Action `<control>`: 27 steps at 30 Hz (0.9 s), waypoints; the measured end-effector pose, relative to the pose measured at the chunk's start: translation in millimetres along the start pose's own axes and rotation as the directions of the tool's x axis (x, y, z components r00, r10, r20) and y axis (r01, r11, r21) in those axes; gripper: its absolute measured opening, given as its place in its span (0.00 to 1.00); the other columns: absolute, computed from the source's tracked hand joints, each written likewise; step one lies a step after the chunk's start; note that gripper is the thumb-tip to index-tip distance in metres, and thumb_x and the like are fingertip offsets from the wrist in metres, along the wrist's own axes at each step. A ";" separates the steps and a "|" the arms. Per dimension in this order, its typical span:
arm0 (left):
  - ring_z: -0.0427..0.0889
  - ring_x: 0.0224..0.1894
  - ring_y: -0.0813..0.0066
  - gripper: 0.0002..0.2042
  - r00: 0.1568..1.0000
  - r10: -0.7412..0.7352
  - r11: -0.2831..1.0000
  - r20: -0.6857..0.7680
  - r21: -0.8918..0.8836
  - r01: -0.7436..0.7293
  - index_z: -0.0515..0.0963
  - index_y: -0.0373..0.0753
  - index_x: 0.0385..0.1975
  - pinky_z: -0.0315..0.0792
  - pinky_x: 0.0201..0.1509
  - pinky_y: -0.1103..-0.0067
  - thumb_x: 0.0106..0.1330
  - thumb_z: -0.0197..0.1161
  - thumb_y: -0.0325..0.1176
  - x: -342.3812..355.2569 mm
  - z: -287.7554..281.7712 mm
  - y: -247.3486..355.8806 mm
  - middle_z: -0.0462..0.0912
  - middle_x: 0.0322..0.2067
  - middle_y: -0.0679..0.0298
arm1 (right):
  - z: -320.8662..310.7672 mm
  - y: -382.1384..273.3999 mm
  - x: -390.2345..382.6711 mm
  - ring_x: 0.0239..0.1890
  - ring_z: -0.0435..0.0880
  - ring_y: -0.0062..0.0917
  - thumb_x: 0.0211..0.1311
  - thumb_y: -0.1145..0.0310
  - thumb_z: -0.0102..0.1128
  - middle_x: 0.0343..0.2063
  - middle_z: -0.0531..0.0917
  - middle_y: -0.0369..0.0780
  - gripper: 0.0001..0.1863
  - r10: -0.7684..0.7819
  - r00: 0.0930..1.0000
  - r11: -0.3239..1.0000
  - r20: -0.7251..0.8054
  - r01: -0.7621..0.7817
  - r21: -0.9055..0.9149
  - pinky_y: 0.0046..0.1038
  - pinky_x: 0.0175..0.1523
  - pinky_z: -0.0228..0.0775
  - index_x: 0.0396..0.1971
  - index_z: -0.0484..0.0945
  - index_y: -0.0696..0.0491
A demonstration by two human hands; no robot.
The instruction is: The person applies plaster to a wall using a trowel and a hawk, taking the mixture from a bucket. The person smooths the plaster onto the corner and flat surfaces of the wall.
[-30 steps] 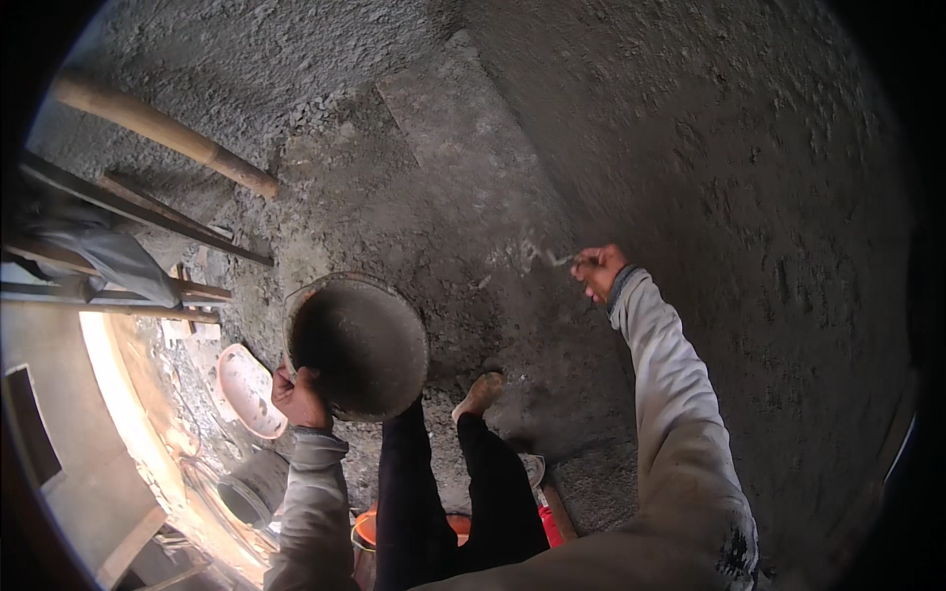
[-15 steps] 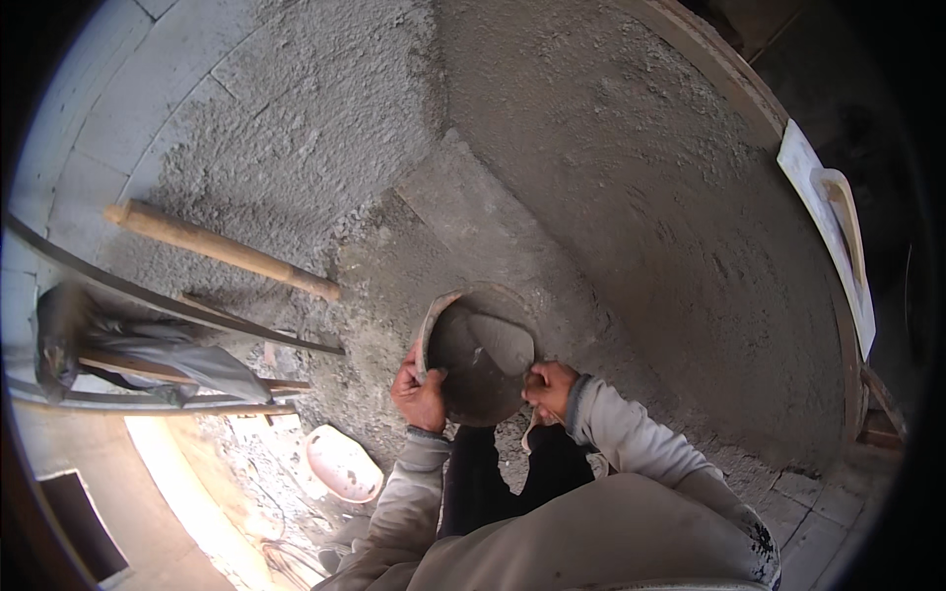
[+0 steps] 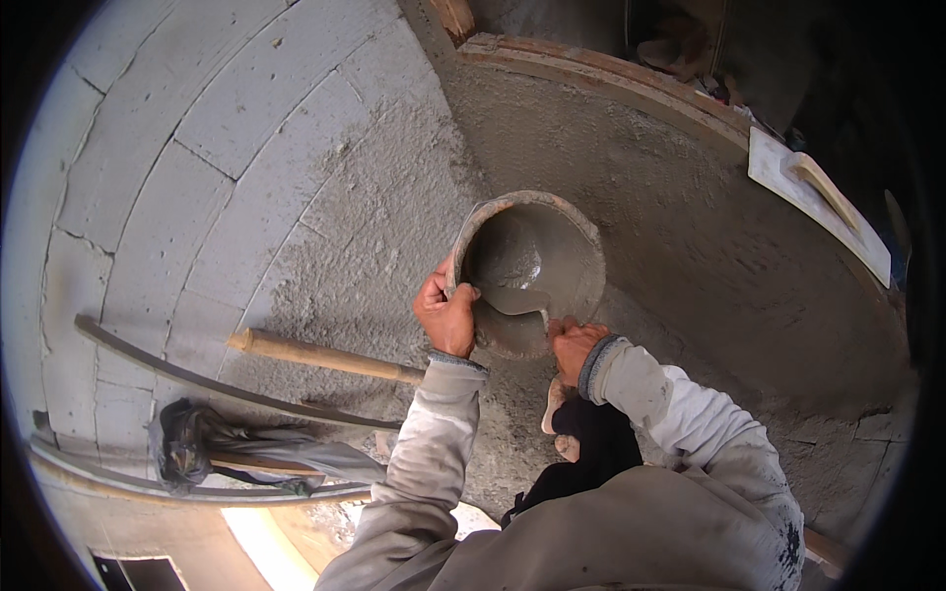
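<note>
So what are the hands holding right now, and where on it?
The left hand grips the mortar pan by its near-left rim. The right hand holds a trowel by its handle, blade inside the pan.

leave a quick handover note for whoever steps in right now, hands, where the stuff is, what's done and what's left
Left hand: grips the rim of the round mortar pan, held up near the wall.
Right hand: at the pan's lower edge on a small trowel whose blade is in the wet mortar.
Wall: right part covered in rough grey plaster; left part still bare blocks, with thin patchy plaster between.
A wooden handle leans below left; a white float sits upper right.
Done: right section coated. Left: bare blocks, and smoothing the coat.
</note>
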State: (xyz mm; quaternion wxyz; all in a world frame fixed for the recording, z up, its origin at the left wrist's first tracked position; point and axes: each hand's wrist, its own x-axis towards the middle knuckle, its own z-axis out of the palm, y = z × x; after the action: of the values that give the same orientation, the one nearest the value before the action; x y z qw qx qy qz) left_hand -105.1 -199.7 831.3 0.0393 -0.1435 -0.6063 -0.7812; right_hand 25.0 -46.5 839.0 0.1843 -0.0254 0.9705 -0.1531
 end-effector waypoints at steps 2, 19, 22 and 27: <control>0.76 0.35 0.78 0.05 0.998 0.006 0.999 0.058 0.035 -0.008 0.70 0.32 0.20 0.71 0.40 0.81 0.44 0.54 0.15 21.1 1.1 4.3 0.80 0.42 0.56 | -21.3 3.6 9.7 0.43 0.80 0.49 0.46 0.76 0.55 0.44 0.73 0.58 0.30 0.133 0.965 0.976 -0.225 -0.088 0.198 0.40 0.48 0.73 0.53 0.63 0.69; 0.76 0.48 0.68 0.06 0.929 0.144 0.978 0.340 0.097 -0.187 0.66 0.34 0.17 0.68 0.52 0.76 0.44 0.53 0.15 155.2 -8.4 67.3 0.77 0.49 0.46 | -94.1 -45.3 91.3 0.40 0.80 0.47 0.51 0.66 0.55 0.41 0.75 0.55 0.24 0.447 0.789 0.841 -0.421 -0.209 0.500 0.44 0.48 0.72 0.49 0.69 0.61; 0.75 0.52 0.66 0.08 0.899 0.170 0.977 0.404 0.047 -0.206 0.62 0.35 0.15 0.66 0.54 0.75 0.46 0.53 0.15 179.4 6.2 57.1 0.77 0.50 0.46 | -74.8 -60.2 102.6 0.41 0.80 0.51 0.53 0.68 0.54 0.41 0.74 0.54 0.19 0.413 0.887 0.870 -0.205 -0.318 0.378 0.43 0.49 0.72 0.44 0.69 0.60; 0.76 0.52 0.64 0.07 0.766 0.221 0.959 0.604 0.008 -0.283 0.64 0.34 0.16 0.67 0.55 0.75 0.45 0.53 0.16 201.4 37.6 48.8 0.79 0.47 0.47 | -100.8 -54.3 99.1 0.41 0.79 0.52 0.53 0.68 0.53 0.38 0.76 0.56 0.21 0.680 0.649 0.673 -0.340 -0.369 0.641 0.44 0.49 0.71 0.47 0.68 0.61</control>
State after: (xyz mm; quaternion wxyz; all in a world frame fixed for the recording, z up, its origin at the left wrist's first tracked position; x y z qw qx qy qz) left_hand -279.5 -153.8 940.1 -0.0420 -0.4598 -0.6008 -0.6526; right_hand -104.5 -79.7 910.2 -0.0682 0.3652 0.8618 -0.3453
